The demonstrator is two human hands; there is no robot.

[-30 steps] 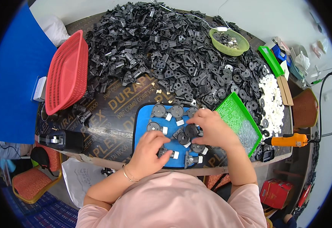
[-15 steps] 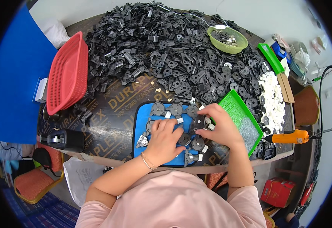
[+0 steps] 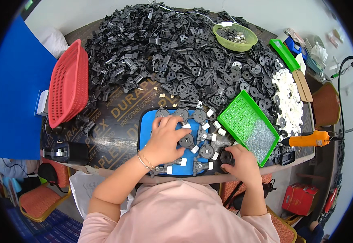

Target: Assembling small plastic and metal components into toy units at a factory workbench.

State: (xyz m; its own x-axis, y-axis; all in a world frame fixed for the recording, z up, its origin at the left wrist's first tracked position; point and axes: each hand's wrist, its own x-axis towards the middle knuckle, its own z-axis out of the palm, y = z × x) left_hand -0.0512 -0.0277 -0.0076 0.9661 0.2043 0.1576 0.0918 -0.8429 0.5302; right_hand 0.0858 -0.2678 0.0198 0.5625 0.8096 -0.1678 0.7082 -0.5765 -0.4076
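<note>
A blue mat (image 3: 144,128) lies before me, bearing several black round wheels and bracket pieces with white ends. My left hand (image 3: 162,139) rests over its left half, fingers spread and partly covering the parts. Beside its thumb and forefinger sits a black wheel (image 3: 186,140) with a white end piece. Right of the mat, my right hand (image 3: 242,162) has its thumb and fingers closed around a black disc (image 3: 226,157) at the table's front edge. Another wheel (image 3: 206,151) and a bracket (image 3: 202,166) lie on the mat between my hands.
A large heap of black brackets (image 3: 156,48) covers the back, with black discs and white pieces (image 3: 287,99) at right. Nearby are a green tray (image 3: 233,117) of small metal pieces, a yellow-green basket (image 3: 223,42), a red basket (image 3: 69,87) and an orange power screwdriver (image 3: 308,139).
My right hand has moved off the mat, toward me and right, and now grips a black disc. My left hand has shifted slightly left. More bracket pieces show on the mat's right side.
</note>
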